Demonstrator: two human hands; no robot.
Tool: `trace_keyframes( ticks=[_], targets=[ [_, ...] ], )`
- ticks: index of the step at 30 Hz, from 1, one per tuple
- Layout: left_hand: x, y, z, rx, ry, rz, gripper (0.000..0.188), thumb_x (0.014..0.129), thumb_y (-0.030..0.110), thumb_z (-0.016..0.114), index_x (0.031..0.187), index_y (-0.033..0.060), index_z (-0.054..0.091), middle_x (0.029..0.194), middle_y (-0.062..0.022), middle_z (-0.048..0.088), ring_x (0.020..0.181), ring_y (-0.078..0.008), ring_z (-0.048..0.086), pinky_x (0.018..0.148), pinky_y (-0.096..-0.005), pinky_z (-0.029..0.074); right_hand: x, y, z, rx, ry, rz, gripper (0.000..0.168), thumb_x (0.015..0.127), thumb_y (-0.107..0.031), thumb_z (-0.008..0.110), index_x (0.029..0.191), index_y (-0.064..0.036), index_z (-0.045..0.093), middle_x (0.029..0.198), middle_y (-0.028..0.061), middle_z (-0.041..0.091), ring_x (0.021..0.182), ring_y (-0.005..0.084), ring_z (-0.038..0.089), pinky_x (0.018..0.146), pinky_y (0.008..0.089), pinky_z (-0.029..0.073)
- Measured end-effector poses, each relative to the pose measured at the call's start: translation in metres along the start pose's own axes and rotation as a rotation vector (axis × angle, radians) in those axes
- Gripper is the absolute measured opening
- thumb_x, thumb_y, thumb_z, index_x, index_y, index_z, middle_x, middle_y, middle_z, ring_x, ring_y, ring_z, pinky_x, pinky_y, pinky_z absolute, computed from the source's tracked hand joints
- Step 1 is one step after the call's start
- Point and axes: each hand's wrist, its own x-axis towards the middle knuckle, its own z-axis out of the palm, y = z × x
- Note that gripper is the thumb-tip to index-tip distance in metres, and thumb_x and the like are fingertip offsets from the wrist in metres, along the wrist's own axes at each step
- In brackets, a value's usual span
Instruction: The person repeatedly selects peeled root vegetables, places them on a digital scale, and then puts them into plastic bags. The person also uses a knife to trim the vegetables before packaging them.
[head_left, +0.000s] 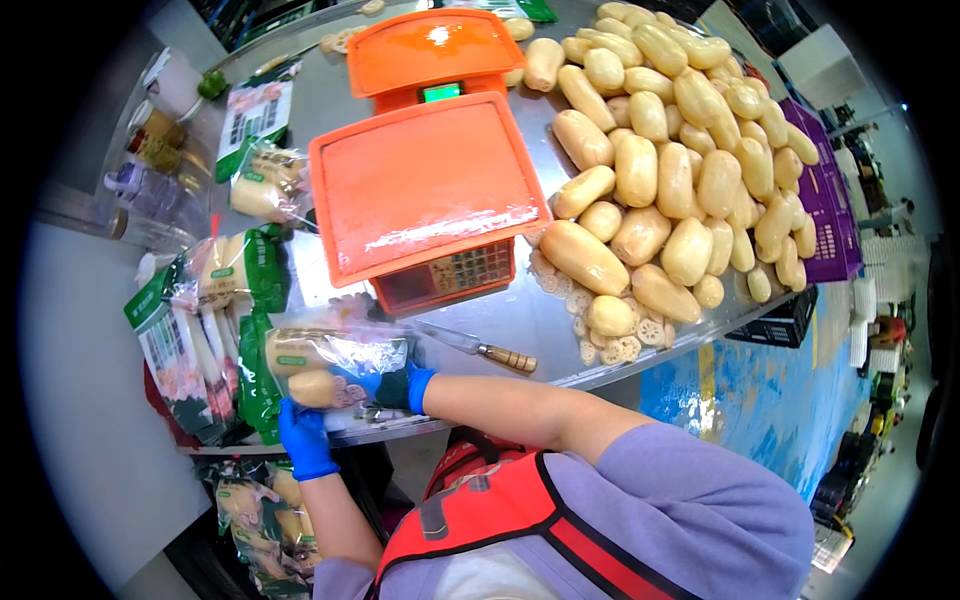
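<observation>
A clear plastic bag with green ends (300, 341) lies at the table's front edge with peeled lotus root pieces (311, 388) in it. My left hand (306, 442), in a blue glove, grips the bag's near side from below, beside a lotus root piece. My right hand (367, 379), gloved in blue too, reaches into the bag's right end. Its fingers show blurred through the plastic, so their hold is unclear. Just right of the bag, a knife with a wooden handle (508, 358) rests on the metal table (555, 341).
An orange weighing scale (431, 187) stands mid-table, with another orange scale (435, 49) behind it. Many peeled lotus roots (675, 165) are heaped at right, near a purple crate (829, 195). Flat printed bags (176, 360) and filled bags (225, 270) lie left; more filled bags (262, 517) sit below.
</observation>
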Motion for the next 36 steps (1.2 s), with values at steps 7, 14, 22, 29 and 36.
trace_keyframes(
  ticks=[7, 14, 22, 29, 36],
  targets=[
    [0.005, 0.013, 0.052, 0.046, -0.085, -0.197, 0.056, 0.102, 0.048, 0.046, 0.139, 0.006, 0.048, 0.137, -0.0131, 0.054, 0.124, -0.0288, 0.053, 0.105, -0.0468, 0.043, -0.007, -0.006, -0.017, -0.242, -0.036, 0.077, 0.038, 0.097, -0.036, 0.055, 0.119, -0.005, 0.059, 0.107, 0.0124, 0.066, 0.09, 0.0232, 0.063, 0.082, 0.0372, 0.051],
    [0.03, 0.003, 0.024, 0.159, -0.074, -0.168, 0.05, 0.102, 0.044, 0.049, 0.135, 0.0065, 0.052, 0.13, -0.0149, 0.058, 0.118, -0.0307, 0.058, 0.102, -0.0477, 0.046, -0.011, -0.021, -0.018, -0.52, -0.183, 0.115, 0.046, 0.094, -0.041, 0.056, 0.122, -0.005, 0.058, 0.108, 0.0148, 0.068, 0.092, 0.0257, 0.066, 0.082, 0.039, 0.052],
    [0.023, 0.009, 0.031, 0.054, -0.141, -0.188, 0.047, 0.102, 0.042, 0.048, 0.132, 0.0063, 0.056, 0.132, -0.0108, 0.059, 0.122, -0.0267, 0.055, 0.108, -0.043, 0.04, -0.147, -0.068, -0.101, -0.236, 0.121, 0.216, 0.069, 0.083, -0.036, 0.073, 0.141, -0.007, 0.048, 0.125, 0.0146, 0.063, 0.106, 0.0268, 0.065, 0.091, 0.0398, 0.052],
    [0.022, 0.013, 0.016, 0.024, -0.217, -0.197, 0.049, 0.102, 0.041, 0.049, 0.138, 0.0086, 0.052, 0.141, -0.0083, 0.054, 0.128, -0.0251, 0.05, 0.112, -0.0424, 0.034, -0.372, -0.095, -0.268, 0.089, 1.515, 0.261, 0.052, 0.093, -0.022, 0.068, 0.138, -0.006, 0.048, 0.1, 0.0045, 0.064, 0.08, 0.0112, 0.062, 0.064, 0.0245, 0.051],
    [0.018, 0.027, 0.04, 0.124, -0.189, -0.327, 0.041, 0.099, 0.038, 0.056, 0.127, 0.0088, 0.058, 0.127, -0.0079, 0.061, 0.111, -0.0248, 0.058, 0.097, -0.0412, 0.048, -0.532, -0.013, -0.403, -0.57, 1.849, 0.568, 0.05, 0.09, -0.028, 0.07, 0.133, -0.008, 0.054, 0.106, 0.0124, 0.067, 0.081, 0.0172, 0.066, 0.069, 0.0284, 0.052]
  ],
)
